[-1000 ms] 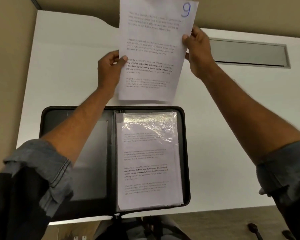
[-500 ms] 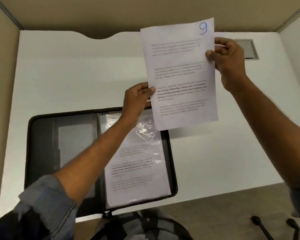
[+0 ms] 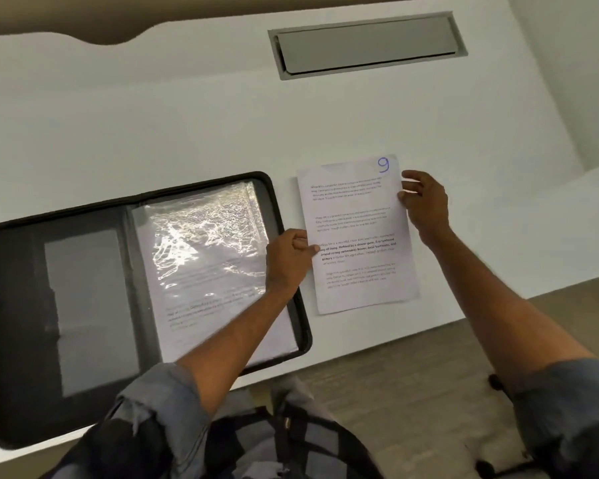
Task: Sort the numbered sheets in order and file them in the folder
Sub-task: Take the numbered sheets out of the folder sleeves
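A printed sheet [image 3: 360,233] marked with a blue 9 lies on the white desk, just right of the open black zip folder [image 3: 21,305]. My left hand [image 3: 289,257] pinches the sheet's left edge, thumb on top, with the forearm crossing the folder's right half. My right hand [image 3: 424,203] holds the sheet's right edge near the top corner. In the folder's right half a shiny plastic sleeve [image 3: 201,250] covers a printed page. The left half shows a grey inner pocket [image 3: 87,305].
A grey cable-port flap [image 3: 365,46] is set into the white desk [image 3: 153,115] at the back. The desk's near edge runs diagonally below the sheet, with wooden floor [image 3: 412,392] beyond. A chair base shows at the lower right.
Both hands have brought sheet 9 down from the air, where it was held up, and it now lies on the desk to the right of the folder. The view has shifted right.
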`<state>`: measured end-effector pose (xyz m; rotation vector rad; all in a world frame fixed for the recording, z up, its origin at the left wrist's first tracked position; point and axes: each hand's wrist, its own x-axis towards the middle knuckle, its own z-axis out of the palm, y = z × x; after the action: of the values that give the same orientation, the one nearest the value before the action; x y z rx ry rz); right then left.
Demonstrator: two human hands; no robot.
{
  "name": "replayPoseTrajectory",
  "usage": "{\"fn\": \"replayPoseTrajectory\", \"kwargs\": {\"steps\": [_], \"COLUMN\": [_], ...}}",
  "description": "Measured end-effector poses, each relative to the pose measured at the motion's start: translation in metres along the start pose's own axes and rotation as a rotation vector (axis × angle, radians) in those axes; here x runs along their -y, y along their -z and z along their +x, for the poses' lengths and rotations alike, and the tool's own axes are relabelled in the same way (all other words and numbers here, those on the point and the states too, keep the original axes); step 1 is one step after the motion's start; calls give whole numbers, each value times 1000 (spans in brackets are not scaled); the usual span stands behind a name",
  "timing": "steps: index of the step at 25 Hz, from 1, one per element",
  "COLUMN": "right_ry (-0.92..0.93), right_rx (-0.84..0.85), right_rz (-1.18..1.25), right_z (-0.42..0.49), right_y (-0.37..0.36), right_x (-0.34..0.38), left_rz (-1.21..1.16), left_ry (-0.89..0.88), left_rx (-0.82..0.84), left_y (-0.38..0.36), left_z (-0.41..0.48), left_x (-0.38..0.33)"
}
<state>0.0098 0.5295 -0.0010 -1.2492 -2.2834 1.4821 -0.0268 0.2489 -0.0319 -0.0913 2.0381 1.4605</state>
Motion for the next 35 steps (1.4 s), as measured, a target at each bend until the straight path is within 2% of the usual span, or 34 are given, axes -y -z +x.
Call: {"fn": "replayPoseTrajectory", "kwargs": {"steps": [6,10,13,17,21,23,27,29,32,35], "right_ry": [135,284,399,503,668,695,714,709,609,678], "right_rx": [-30,-67,86,284,432,457,454,468,546,687], "right_rz": [-130,-275,-347,-422,-470,-482,-490,-449,-300,-239], "right_z": [-6,-19,-61,-141,-191,-202,-212,-214,-228,-253], "right_y": [-12,-19,-38,-76,-121,-139,-153,-157,-169,-200], "right_x": [-25,-33,-37,-38,-35,-31,-29,-24,-3,24], "left_rz": [351,406,603,945,1061,1090,964,753,423,161], "left_ry": [-220,-386,-525,-482,-347,-320,-304,-326,-384,-373], "left_rx": [-15,-19,-90,-144,-132,-113,-173,-219,-291,-359], "left_y": [-7,0,22,67,83,86,91,94,108,134], "left_z": [-6,-21,-42,-75,-93,-92,-95,-101,-122,-152], "left_x": [1,6,25,67,99,107,104,89,62,38]}}
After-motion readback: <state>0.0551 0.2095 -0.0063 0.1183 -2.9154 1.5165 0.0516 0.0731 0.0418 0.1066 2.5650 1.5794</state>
